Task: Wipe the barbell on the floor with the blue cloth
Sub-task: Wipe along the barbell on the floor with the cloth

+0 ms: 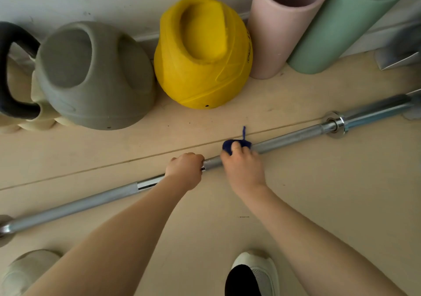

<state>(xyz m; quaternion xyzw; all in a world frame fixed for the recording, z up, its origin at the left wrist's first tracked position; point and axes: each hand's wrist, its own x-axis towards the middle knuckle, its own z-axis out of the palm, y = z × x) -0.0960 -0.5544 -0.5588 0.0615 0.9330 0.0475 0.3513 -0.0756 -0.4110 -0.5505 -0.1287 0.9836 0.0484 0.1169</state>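
A long silver barbell [293, 137] lies on the pale floor, running from the lower left to the upper right. My left hand [185, 170] grips the shaft near its middle, fingers curled round it. Just to the right, my right hand [242, 165] holds a dark blue cloth [237, 145] bunched against the shaft, with a thin blue strand sticking up from it. The bar's collar [335, 124] and sleeve show at the right; part of the shaft is hidden under both hands.
Against the wall stand a grey kettlebell [91, 76], a yellow kettlebell [202, 51], a black-handled cream one [13, 67], and rolled pink [280, 26] and green mats [341, 24]. My shoes [255, 273] are on the floor near the bottom edge.
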